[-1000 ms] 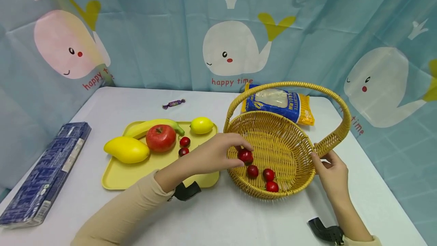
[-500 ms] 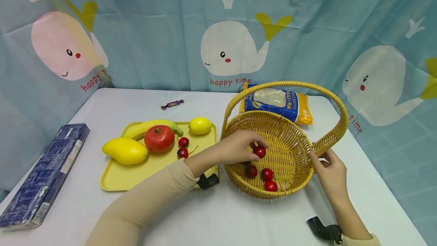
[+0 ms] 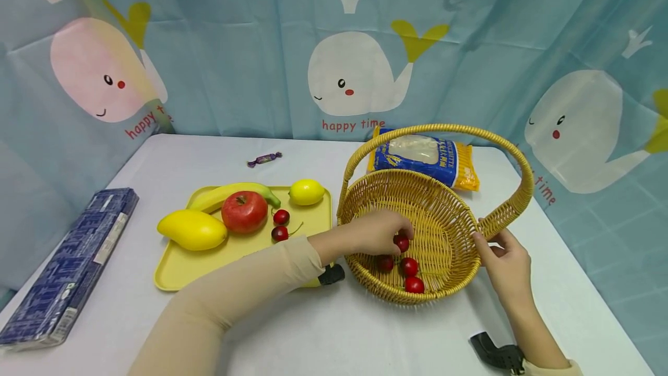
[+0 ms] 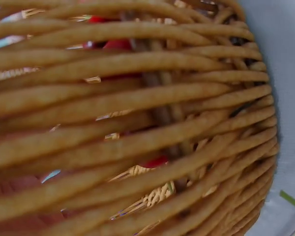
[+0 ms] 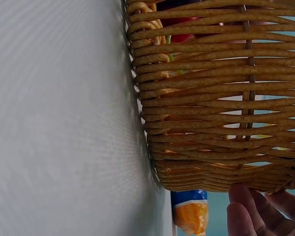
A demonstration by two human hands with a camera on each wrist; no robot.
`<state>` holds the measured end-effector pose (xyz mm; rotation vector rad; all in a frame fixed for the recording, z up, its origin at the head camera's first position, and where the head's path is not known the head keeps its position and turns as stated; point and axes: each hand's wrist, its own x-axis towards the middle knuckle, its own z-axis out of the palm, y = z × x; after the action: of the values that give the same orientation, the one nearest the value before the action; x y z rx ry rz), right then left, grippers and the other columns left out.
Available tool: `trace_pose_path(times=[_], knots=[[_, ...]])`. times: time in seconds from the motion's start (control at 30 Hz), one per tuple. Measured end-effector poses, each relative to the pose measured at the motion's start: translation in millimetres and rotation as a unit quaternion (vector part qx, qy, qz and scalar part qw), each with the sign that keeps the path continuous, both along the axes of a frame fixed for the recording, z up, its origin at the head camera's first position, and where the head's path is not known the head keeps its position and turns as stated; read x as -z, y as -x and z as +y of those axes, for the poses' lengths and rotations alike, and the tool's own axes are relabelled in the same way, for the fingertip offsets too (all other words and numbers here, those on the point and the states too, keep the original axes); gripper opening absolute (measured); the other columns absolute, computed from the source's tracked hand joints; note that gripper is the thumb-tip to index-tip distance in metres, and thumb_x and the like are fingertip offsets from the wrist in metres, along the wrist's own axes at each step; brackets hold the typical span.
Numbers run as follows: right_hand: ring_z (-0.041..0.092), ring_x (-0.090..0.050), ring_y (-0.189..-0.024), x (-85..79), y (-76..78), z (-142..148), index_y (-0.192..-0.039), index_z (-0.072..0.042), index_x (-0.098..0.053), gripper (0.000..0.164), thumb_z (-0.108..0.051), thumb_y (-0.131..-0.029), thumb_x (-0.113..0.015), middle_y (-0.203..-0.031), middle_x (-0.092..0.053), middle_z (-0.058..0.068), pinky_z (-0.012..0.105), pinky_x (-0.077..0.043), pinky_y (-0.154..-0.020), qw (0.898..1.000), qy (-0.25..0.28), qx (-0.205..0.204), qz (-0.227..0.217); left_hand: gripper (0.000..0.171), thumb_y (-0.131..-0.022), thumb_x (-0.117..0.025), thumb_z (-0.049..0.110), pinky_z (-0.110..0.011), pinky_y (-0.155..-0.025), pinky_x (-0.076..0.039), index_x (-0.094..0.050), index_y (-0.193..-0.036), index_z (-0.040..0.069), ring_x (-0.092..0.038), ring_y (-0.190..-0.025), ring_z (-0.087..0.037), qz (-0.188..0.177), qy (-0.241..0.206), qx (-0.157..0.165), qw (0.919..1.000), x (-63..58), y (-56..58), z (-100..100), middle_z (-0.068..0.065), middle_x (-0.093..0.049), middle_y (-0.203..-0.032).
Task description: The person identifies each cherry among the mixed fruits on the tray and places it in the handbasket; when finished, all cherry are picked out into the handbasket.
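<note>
The left hand point(image 3: 383, 234) pinches a red cherry point(image 3: 402, 243) low in the basket point(image 3: 435, 219). The cherry is at the fingertips, on the hand's right side, with three other cherries point(image 3: 409, 267) close by on the near side. The right hand point(image 3: 507, 268) grips the basket's right edge. This looks like putting-down time; next, the left fingers should gently let go.

Yellow tray point(image 3: 180, 266) on white table point(image 3: 313, 335): mango point(image 3: 192, 230) at left, red apple point(image 3: 244, 212) beside it, banana point(image 3: 221, 192) behind both, lemon point(image 3: 306, 192) in far right corner. Purple-wrapped candy point(image 3: 264, 159) beyond tray. Long blue package point(image 3: 68, 268) along table's left edge. Blue-and-orange packet point(image 3: 407, 158) at back right. Light blue curtain point(image 3: 235, 74) behind, printed with whales, "happy time."
</note>
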<state>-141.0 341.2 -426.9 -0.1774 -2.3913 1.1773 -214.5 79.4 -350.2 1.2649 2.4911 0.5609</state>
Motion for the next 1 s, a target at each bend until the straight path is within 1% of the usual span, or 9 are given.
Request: trace_pose_path(times=[0.1, 0.2, 0.33, 0.47, 0.57, 0.73, 0.8, 0.9, 1.0], knots=[[0.007, -0.062, -0.066, -6.3, -2.1, -3.3, -0.125, -0.011, -0.055, 0.043, -0.034, -0.089, -0.060, -0.093, -0.057, 0.002, 0.022, -0.052, -0.051, 1.000, 0.005, -0.010, -0.002, 0.029, -0.078, -0.072, 0.012, -0.017, -0.069, -0.043, -0.066, -0.106, 0.013, -0.053, -0.082, -0.006, 0.004, 0.021, -0.003, 0.9998, 2.3, -0.2, 2.4, 0.007, -0.062, -0.092], [0.007, -0.062, -0.066, -7.5, -2.3, -4.1, -0.126, -0.011, -0.054, 0.043, -0.034, -0.089, -0.060, -0.093, -0.057, 0.001, 0.023, -0.052, -0.051, 1.000, 0.002, -0.012, -0.006, 0.028, -0.077, -0.072, 0.011, -0.018, -0.066, -0.043, -0.067, -0.104, 0.014, -0.054, -0.079, -0.006, 0.007, 0.040, -0.007, 0.9991, 4.9, -1.2, 3.6, 0.007, -0.061, -0.088], [0.006, -0.062, -0.066, -5.2, -1.0, -3.3, -0.126, -0.013, -0.054, 0.043, -0.036, -0.089, -0.059, -0.093, -0.056, 0.000, 0.024, -0.052, -0.052, 1.000, -0.006, -0.011, -0.004, 0.027, -0.077, -0.072, 0.013, -0.019, -0.065, -0.043, -0.067, -0.104, 0.015, -0.053, -0.077, -0.006, 0.013, 0.055, -0.009, 0.9983, 7.5, -2.7, 4.2, 0.007, -0.061, -0.088], [0.007, -0.063, -0.066, -3.3, 0.0, -2.1, -0.125, -0.012, -0.055, 0.043, -0.034, -0.089, -0.060, -0.093, -0.056, 0.001, 0.023, -0.052, -0.051, 1.000, 0.002, -0.018, 0.005, 0.026, -0.078, -0.073, 0.015, -0.019, -0.064, -0.043, -0.068, -0.103, 0.015, -0.054, -0.076, -0.006, 0.021, 0.061, -0.005, 0.9979, 9.0, -4.1, 4.5, 0.006, -0.063, -0.088], [0.007, -0.063, -0.066, 1.8, 2.0, 0.9, -0.125, -0.014, -0.055, 0.042, -0.035, -0.089, -0.060, -0.092, -0.056, 0.000, 0.022, -0.052, -0.051, 1.000, 0.002, -0.015, 0.007, 0.028, -0.078, -0.073, 0.015, -0.019, -0.064, -0.043, -0.067, -0.105, 0.014, -0.054, -0.077, -0.006, 0.021, 0.063, -0.005, 0.9978, 8.6, -5.3, 4.0, 0.006, -0.064, -0.091], [0.008, -0.063, -0.067, 11.3, 6.0, 7.5, -0.125, -0.019, -0.055, 0.043, -0.039, -0.088, -0.060, -0.094, -0.057, 0.000, 0.023, -0.052, -0.052, 1.000, -0.003, -0.002, 0.005, 0.032, -0.079, -0.071, 0.014, -0.019, -0.073, -0.045, -0.066, -0.110, 0.014, -0.056, -0.087, -0.007, 0.017, 0.055, -0.004, 0.9983, 3.8, -6.7, 1.7, 0.005, -0.064, -0.100], [0.008, -0.063, -0.067, 12.0, 6.2, 8.1, -0.126, -0.020, -0.055, 0.044, -0.040, -0.087, -0.060, -0.095, -0.057, 0.000, 0.023, -0.052, -0.053, 1.000, -0.001, 0.000, 0.002, 0.033, -0.079, -0.070, 0.013, -0.020, -0.078, -0.045, -0.065, -0.112, 0.014, -0.057, -0.092, -0.007, 0.014, 0.047, -0.001, 0.9988, 0.3, -7.2, 0.0, 0.004, -0.064, -0.104], [0.007, -0.063, -0.067, 8.5, 4.1, 5.7, -0.126, -0.019, -0.055, 0.044, -0.040, -0.088, -0.060, -0.095, -0.057, 0.000, 0.023, -0.052, -0.053, 1.000, -0.002, 0.003, -0.002, 0.033, -0.080, -0.069, 0.012, -0.020, -0.082, -0.045, -0.064, -0.113, 0.013, -0.057, -0.099, -0.009, 0.011, 0.031, 0.005, 0.9994, -5.9, -8.8, -4.4, 0.003, -0.064, -0.108], [0.004, -0.062, -0.067, -2.1, -1.3, -1.1, -0.125, -0.014, -0.055, 0.043, -0.036, -0.088, -0.060, -0.093, -0.057, 0.000, 0.022, -0.052, -0.052, 1.000, 0.003, -0.001, -0.007, 0.032, -0.082, -0.068, 0.013, -0.020, -0.086, -0.044, -0.064, -0.114, 0.014, -0.056, -0.104, -0.009, 0.008, 0.008, 0.006, 0.9999, -14.1, -12.5, -11.6, 0.004, -0.063, -0.110]])
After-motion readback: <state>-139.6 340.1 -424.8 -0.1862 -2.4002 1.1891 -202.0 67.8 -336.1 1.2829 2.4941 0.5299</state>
